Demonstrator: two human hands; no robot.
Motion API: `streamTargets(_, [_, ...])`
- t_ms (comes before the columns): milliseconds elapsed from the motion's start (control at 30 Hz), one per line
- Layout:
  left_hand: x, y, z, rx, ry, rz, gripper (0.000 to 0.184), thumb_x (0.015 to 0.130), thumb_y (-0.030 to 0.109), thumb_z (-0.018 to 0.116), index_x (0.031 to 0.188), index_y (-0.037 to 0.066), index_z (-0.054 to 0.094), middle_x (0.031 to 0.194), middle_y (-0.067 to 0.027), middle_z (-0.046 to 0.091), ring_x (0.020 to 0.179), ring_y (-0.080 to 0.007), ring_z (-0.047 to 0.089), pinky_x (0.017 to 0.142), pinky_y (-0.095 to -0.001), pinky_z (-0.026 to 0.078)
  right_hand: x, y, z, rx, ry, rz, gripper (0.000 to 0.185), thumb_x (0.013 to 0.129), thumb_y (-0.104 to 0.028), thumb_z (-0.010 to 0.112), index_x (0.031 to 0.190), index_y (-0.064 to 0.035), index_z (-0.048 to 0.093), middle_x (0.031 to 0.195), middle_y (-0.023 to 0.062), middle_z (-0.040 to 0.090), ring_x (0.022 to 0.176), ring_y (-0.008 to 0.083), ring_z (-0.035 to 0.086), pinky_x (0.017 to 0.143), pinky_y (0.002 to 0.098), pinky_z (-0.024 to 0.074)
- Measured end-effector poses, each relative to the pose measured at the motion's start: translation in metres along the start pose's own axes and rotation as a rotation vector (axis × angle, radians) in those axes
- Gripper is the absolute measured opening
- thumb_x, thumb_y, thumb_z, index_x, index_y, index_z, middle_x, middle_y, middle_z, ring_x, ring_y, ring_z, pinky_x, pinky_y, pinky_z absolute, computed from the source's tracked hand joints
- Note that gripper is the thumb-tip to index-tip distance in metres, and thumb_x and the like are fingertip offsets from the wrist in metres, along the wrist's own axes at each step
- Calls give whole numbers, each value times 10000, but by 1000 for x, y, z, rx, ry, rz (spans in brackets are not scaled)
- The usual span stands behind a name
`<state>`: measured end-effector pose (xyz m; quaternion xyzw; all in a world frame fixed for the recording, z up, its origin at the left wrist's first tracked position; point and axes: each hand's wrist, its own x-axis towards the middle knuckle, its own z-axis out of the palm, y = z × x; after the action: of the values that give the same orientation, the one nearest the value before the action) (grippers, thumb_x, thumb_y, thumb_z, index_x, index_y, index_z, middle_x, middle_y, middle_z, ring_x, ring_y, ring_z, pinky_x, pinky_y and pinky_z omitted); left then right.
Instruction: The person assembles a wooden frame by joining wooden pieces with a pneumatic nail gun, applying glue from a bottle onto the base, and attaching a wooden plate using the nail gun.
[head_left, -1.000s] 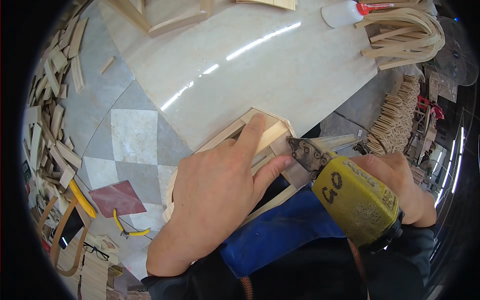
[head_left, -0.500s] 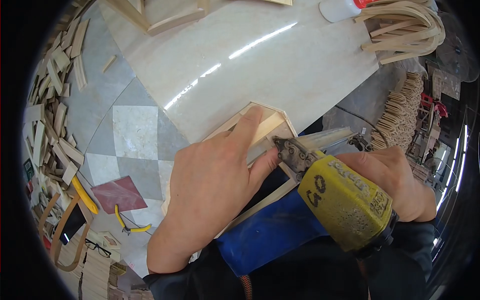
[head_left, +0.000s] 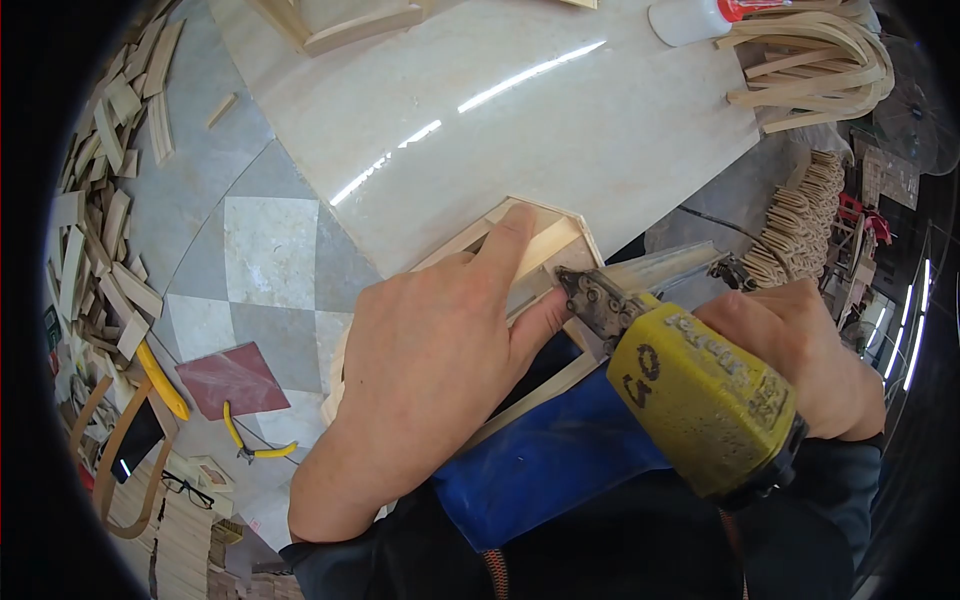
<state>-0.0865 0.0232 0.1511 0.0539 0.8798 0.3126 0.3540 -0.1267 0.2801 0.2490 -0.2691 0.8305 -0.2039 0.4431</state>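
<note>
My right hand is wrapped round a worn yellow nail gun; part of its handle is hidden behind the body. The tool's dark metal nose meets the inner corner of a light wooden frame. My left hand grips that frame, with the index finger laid along a wooden strip and the thumb beside the nose. Much of the frame lies hidden under my left hand. Below it, a blue cloth or apron covers my lap.
A pale tabletop spreads ahead, with a white bottle and bent wooden strips at far right. Left are wood offcuts, yellow-handled pliers, a dark red sheet and glasses. A hose runs at right.
The nail gun, the frame and both hands appear slightly further right in view. My grip on both is the same, and the nose stays at the frame's corner.
</note>
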Motion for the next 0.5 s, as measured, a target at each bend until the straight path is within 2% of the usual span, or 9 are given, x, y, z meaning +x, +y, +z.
streamTargets(167, [-4,-3,0,29,53,45,590,972,432,749,1446,95,654,1033,-162,804,811,-395,733,736,-435,539,-7,-2,10,-28,63,-6,288,926,-134,792,1166,3,712,805,109,748,571,192,655,545,290,482])
streamTargets(300, [-15,-1,1,37,59,84,578,980,459,751,1412,81,680,978,-156,800,784,-373,732,732,-415,541,-24,-4,35,284,276,-4,386,866,-132,845,1212,-12,721,854,104,772,604,190,681,572,281,499])
streamTargets(500, [-36,-5,28,58,118,153,539,992,439,756,1372,59,707,946,-148,801,771,-333,738,749,-389,554,-67,-2,113,196,568,163,319,824,-104,836,1115,-4,750,784,49,742,566,181,604,569,310,494])
